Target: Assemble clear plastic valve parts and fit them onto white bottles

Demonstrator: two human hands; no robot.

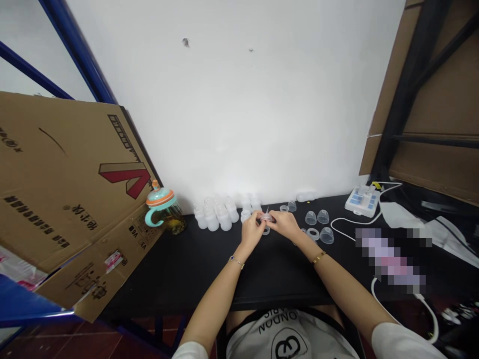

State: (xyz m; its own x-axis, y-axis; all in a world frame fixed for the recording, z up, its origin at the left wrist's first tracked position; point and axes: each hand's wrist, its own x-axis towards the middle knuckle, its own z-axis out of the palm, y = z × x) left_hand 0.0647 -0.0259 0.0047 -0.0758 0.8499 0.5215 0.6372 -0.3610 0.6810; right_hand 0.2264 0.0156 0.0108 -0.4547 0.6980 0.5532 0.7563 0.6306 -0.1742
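Clear ring piece (267, 217): held between the left hand (253, 229) and the right hand (283, 225), raised above the black table (179, 269) near its far edge; bearing a narrow point directed upward.
Left hand fingers: bent and grasping the piece from the left, at the fingertips.
Right hand fingers: grasping the same piece from the right, thumb and fingers drawn in against it; exact contact too small to tell.
Wrists: fitted with a thin bracelet (236, 261) on the left and a gold bracelet (319, 257) on the right.
White bottles (213, 220): grouped closely to the left of the hands, near the white wall (239, 114); more placed just behind the left hand, partly hidden.
Clear domed covers (311, 217): spread on the table to the right of the hands.
Loose ring (313, 234): lying flat among the covers.
Jug (161, 201): topped in turquoise and orange, standing beside the cardboard box (86, 199).
Power strip (361, 201): placed at far right, plugs inserted.
Pixelated item (392, 262): lying near the right forearm; cannot be identified.
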